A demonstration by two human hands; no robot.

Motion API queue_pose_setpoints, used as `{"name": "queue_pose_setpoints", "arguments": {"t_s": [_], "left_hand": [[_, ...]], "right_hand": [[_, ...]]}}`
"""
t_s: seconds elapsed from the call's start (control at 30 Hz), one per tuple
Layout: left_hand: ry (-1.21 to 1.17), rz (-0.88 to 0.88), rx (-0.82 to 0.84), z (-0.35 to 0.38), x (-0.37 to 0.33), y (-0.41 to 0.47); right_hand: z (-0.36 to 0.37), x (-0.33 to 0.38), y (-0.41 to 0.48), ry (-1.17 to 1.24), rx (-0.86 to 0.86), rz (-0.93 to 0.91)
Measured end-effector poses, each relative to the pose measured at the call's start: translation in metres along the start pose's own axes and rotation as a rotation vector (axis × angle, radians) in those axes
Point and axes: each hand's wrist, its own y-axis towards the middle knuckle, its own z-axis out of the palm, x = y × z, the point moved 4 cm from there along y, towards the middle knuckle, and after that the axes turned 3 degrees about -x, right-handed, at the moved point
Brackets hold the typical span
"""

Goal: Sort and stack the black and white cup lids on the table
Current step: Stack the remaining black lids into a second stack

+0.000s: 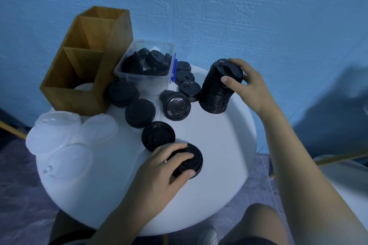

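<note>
**A:** What's the left hand (161, 167) got?

**B:** One black lid (196, 160). The fingers are curled over its top and the thumb is hooked at the near rim. The lid is flat on the table (219, 145), close to the front edge.

**A:** And the right hand (251, 85)?

**B:** It's clasped round the top of the stack (217, 93) of black lids, with the thumb across the front of the uppermost one and the fingers round the back.

**A:** So where's the stack from the held lid?

**B:** Farther away and to the right, well apart from it. The stack stands on end and leans a little to the left. I'd guess the lid must rise and cross to the right. The right hand is nearer, but it is busy steadying the stack and covers part of the landing spot.

**A:** What are they like to handle?

**B:** They're thin moulded plastic, round, with a raised dome and a ribbed rim, and look light and slippery. They should nest if lined up squarely.

**A:** What else is there?

**B:** The loose lids (158, 135) trail in a line from the held one back towards a clear plastic tub (169, 51), which has more black ones inside. The white lids (53, 133) are cloudy and see-through, in low piles at the left edge. A wooden rack (111, 49) with dividers stands behind them.
</note>
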Motion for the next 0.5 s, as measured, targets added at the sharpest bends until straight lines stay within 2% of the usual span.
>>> {"name": "queue_pose_setpoints", "arguments": {"t_s": [0.13, 0.23, 0.4, 0.5], "left_hand": [[0.007, 0.007, -0.008, 0.0, -0.001, 0.0], [0.014, 0.014, -0.008, 0.001, 0.0, -0.001], [0.029, 0.012, -0.014, -0.006, 0.0, -0.011], [0.057, 0.01, -0.025, -0.011, 0.0, -0.018]], "right_hand": [[-0.003, 0.001, -0.004, -0.007, 0.008, 0.005], [-0.005, 0.004, -0.013, -0.105, -0.014, 0.002], [-0.007, 0.019, -0.057, -0.423, -0.307, -0.201], [0.011, 0.017, -0.081, -0.466, -0.304, -0.274]]}}
